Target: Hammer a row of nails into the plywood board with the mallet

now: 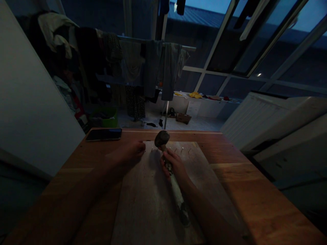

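A pale wooden board [150,200] lies on a wooden table [255,190]. My right hand [173,166] is closed around the handle of a hammer [176,190], close below its dark head [161,138], which sits over the board's far edge. Several small nails [182,149] stand in a row along that edge. My left hand [133,151] rests at the board's far left corner with fingers curled and pinched near one nail [151,149]; the dim light hides what the fingers hold.
A dark phone [104,134] lies on the table's far left corner. Beyond the table stand a clothes rack with hanging garments [153,68], a green basket [106,117] and large windows. A white wall is at left, a white cabinet [268,119] at right.
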Demonstrator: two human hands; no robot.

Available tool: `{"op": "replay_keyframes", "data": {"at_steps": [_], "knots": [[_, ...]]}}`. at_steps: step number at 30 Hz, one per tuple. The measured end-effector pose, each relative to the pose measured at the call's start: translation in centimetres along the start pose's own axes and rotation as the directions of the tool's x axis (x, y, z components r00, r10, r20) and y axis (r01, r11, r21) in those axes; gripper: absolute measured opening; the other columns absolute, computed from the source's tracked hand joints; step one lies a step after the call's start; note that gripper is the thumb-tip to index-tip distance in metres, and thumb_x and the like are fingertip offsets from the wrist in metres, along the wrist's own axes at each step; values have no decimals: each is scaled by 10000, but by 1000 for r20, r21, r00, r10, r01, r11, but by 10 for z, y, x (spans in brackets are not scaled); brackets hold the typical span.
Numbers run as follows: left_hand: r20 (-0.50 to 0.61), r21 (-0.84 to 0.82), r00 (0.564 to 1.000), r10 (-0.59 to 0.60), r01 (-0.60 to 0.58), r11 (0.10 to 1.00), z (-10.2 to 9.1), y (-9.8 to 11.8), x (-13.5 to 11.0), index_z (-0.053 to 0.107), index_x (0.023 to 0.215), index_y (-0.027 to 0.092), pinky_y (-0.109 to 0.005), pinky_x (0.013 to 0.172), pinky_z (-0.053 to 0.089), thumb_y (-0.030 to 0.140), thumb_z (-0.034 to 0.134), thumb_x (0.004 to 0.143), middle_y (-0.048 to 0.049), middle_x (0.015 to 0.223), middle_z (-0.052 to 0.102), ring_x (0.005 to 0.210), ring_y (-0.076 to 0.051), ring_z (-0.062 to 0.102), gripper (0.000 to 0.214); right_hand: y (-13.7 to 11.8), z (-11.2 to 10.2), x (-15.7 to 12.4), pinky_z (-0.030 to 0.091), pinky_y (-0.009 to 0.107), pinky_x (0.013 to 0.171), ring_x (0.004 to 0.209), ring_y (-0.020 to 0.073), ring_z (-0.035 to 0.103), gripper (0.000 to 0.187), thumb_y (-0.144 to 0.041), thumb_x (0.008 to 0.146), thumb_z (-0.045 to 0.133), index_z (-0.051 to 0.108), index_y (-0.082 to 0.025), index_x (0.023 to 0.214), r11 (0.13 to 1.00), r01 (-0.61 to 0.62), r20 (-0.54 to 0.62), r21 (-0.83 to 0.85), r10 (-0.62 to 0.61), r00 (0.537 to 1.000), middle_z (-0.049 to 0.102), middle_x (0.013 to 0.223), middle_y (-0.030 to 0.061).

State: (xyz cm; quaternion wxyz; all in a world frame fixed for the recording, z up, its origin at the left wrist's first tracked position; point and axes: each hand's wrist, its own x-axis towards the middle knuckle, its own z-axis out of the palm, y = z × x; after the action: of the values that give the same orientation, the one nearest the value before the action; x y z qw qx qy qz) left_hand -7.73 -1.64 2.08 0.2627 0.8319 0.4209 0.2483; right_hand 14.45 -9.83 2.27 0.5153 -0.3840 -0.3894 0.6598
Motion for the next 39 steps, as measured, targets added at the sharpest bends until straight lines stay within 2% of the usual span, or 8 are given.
{"op": "replay_keyframes", "data": {"at_steps": [3,7,13,19,25,32,39], "knots": [[49,-39,998,27,-25,999,4,4,4,697,710,204,-258,609,450,277,570,828,-50,802,678,676,-161,583,189,0,4,-1,303,181,225,261,67,425,482,-517,759,768,620,-188,1078,1000,-14,34,-2,14,999,621,588,-83],[-6,-138,999,-43,41,990,11,3,5,707,742,177,-250,610,461,287,601,783,-28,725,674,671,-158,586,158,0,6,-3,304,183,229,268,66,424,465,-508,776,760,621,-192,1087,999,-35,55,5,35,998,632,607,-77],[-16,-260,995,-96,88,962,12,-4,3,723,823,177,-263,621,484,352,663,793,-47,775,709,708,-173,623,187,-1,7,-4,322,176,227,266,64,430,481,-524,782,756,623,-192,1103,1000,-23,73,3,23,997,631,607,-77],[-50,-301,991,-123,102,948,12,-7,3,744,819,181,-277,682,506,330,666,814,-62,813,726,758,-179,648,169,2,12,-3,317,173,230,264,60,429,489,-512,801,743,619,-183,1141,1000,-15,79,17,14,997,632,617,-78],[-34,-283,998,-62,50,958,13,-16,7,780,860,174,-305,748,524,318,672,814,-81,886,752,816,-196,674,186,3,17,-6,317,179,240,276,65,444,482,-514,819,732,612,-187,1152,999,-37,149,-23,40,988,638,631,-75],[-4,-402,1000,-6,4,916,20,-25,8,796,980,159,-358,872,547,318,665,845,-101,1036,777,968,-244,700,246,8,19,-4,325,194,248,281,68,454,429,-538,823,720,593,-191,1041,995,-35,184,-92,52,982,636,629,-76],[-8,-408,999,-32,26,913,21,-24,5,799,941,142,-320,813,551,329,684,845,-87,957,784,903,-239,708,239,8,20,-5,324,200,247,287,73,444,437,-557,812,713,570,-203,1026,993,-52,192,-109,73,979,617,609,-82]]}}
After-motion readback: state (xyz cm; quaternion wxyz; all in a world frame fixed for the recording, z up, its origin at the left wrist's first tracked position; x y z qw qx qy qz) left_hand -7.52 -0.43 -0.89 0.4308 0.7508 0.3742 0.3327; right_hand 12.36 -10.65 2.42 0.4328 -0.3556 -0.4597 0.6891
